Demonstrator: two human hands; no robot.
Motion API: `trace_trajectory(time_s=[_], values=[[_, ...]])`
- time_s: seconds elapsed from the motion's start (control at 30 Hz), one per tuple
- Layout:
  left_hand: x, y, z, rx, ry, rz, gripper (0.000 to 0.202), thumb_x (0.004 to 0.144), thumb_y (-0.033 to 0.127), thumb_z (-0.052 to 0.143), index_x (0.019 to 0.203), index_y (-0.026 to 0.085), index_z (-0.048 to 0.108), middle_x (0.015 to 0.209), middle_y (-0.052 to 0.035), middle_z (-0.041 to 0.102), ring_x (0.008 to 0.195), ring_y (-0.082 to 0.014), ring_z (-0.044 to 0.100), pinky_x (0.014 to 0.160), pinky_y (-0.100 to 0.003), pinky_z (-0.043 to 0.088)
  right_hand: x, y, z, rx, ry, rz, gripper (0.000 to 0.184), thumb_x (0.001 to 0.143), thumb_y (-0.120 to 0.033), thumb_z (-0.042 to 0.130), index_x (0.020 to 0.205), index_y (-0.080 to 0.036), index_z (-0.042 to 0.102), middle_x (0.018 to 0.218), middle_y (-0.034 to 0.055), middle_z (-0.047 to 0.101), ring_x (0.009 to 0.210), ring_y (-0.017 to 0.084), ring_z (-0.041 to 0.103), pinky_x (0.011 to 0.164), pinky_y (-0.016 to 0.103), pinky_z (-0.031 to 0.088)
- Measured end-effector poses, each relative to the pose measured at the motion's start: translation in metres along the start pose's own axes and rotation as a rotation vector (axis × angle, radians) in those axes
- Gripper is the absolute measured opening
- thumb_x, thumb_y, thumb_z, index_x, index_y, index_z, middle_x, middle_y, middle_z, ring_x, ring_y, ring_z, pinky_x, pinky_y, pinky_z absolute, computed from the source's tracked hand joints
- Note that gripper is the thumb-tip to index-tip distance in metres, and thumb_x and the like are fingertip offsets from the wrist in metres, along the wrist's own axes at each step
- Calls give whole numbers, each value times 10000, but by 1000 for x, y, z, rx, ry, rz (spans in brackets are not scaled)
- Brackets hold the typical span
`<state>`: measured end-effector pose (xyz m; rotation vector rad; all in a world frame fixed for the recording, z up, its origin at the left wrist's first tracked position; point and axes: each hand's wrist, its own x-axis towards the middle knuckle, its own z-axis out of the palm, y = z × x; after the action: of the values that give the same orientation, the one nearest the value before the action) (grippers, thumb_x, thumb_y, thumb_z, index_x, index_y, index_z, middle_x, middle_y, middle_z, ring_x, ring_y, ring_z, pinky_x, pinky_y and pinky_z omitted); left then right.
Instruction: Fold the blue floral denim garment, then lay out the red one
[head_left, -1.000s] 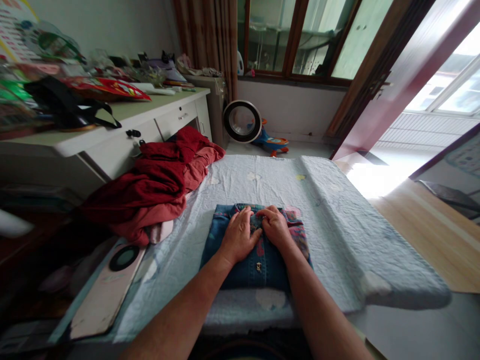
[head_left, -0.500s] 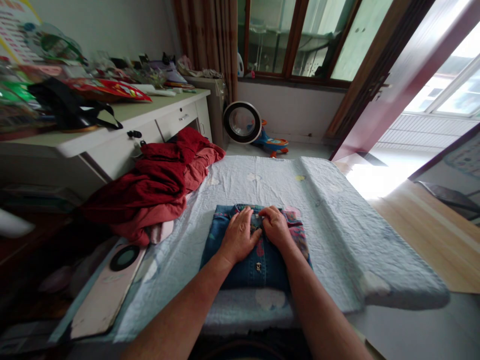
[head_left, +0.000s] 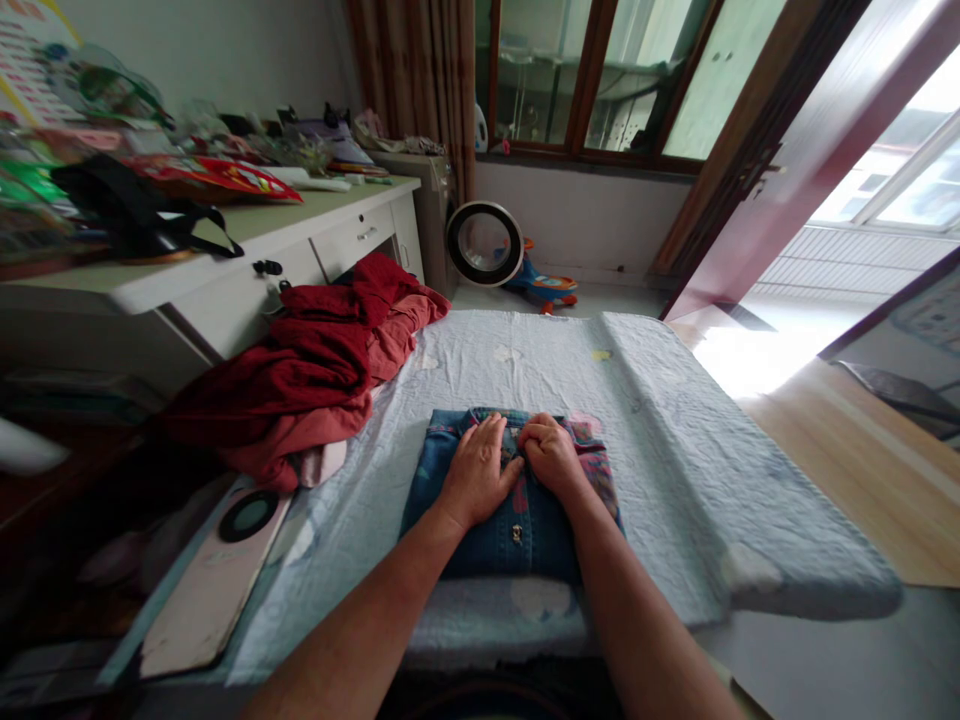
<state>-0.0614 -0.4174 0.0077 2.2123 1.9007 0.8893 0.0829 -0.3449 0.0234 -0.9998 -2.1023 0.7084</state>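
Note:
A folded blue denim shirt point(head_left: 546, 540) with pink and multicoloured patches lies on the pale quilted cover, its collar at the far edge. A shiny button shows on its front strip. My left hand point(head_left: 481, 470) rests flat on the shirt just below the collar, fingers stretched out. On the other side of the front strip, my right hand point(head_left: 553, 458) has its fingers curled in on the cloth by the collar. Its fingertips are partly hidden.
Crumpled red cloth point(head_left: 322, 340) is heaped to the left, beside a white desk point(head_left: 285, 225) crowded with things. A flat pinkish panel with a dark ring point(head_left: 202, 600) lies at the near left. Past the bed stand a round-framed fan point(head_left: 486, 244) and a blue-orange toy point(head_left: 546, 288).
The fingers of my right hand have curled in a little more at the collar. My left hand and the shirt stay in place.

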Motion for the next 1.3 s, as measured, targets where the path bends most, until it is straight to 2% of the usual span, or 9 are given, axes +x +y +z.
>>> trace_trajectory(time_s=[0.17,0.27,0.4,0.57,0.77,0.93,1.13,1.23,1.3], values=[[0,0,1,-7,13,2,590,937,414,488,1417,96,359,1467,-224,443,1404,-302,374,1136,-533,316,1,4,4,-44,144,15,186,749,-102,447,732,-204,602,779,25,592,764,165,566,749,280,446],[0,0,1,-9,14,-1,593,933,405,495,1420,96,356,1467,-224,443,1405,-301,373,1140,-528,311,5,8,10,-137,215,105,63,804,-198,508,809,-206,571,798,32,598,785,188,565,753,305,440],[0,0,2,-14,15,-2,597,923,384,507,1426,103,349,1464,-219,448,1401,-301,379,1135,-529,318,11,9,16,-253,206,219,137,821,-345,599,838,-224,540,798,28,589,772,199,552,719,308,426],[0,0,1,-21,12,-7,607,914,377,517,1430,110,342,1466,-216,447,1401,-302,378,1133,-533,320,15,5,17,-311,151,267,207,794,-364,659,905,-227,549,885,35,576,770,182,548,701,291,415],[1,1,-1,-22,-8,-12,613,912,380,522,1422,88,350,1463,-229,446,1400,-307,378,1135,-537,315,12,8,12,-253,59,237,277,768,-299,678,1001,-221,548,959,37,549,823,179,564,759,307,438],[0,1,0,-28,11,-5,608,910,380,532,1430,122,352,1465,-212,450,1399,-302,382,1132,-538,319,8,14,9,-172,76,150,285,738,-254,662,997,-211,551,923,24,551,835,182,559,779,325,457],[2,0,-1,-41,11,-13,568,923,410,516,1402,128,401,1462,-205,457,1392,-297,393,1133,-536,316,4,12,-2,-88,55,127,168,755,-235,625,911,-209,570,882,8,568,774,159,560,763,312,469],[2,0,-8,-158,57,-8,488,970,415,427,1379,148,426,1416,-173,515,1347,-266,454,1109,-490,365,-3,7,-14,-98,64,109,136,800,-235,583,932,-205,592,887,20,595,779,163,574,785,319,464],[2,-2,-14,-239,135,-30,439,994,383,370,1368,162,435,1363,-150,560,1288,-235,512,1071,-435,418,-10,4,-22,-179,97,77,153,821,-245,577,964,-201,606,951,52,611,901,197,578,859,345,444]])
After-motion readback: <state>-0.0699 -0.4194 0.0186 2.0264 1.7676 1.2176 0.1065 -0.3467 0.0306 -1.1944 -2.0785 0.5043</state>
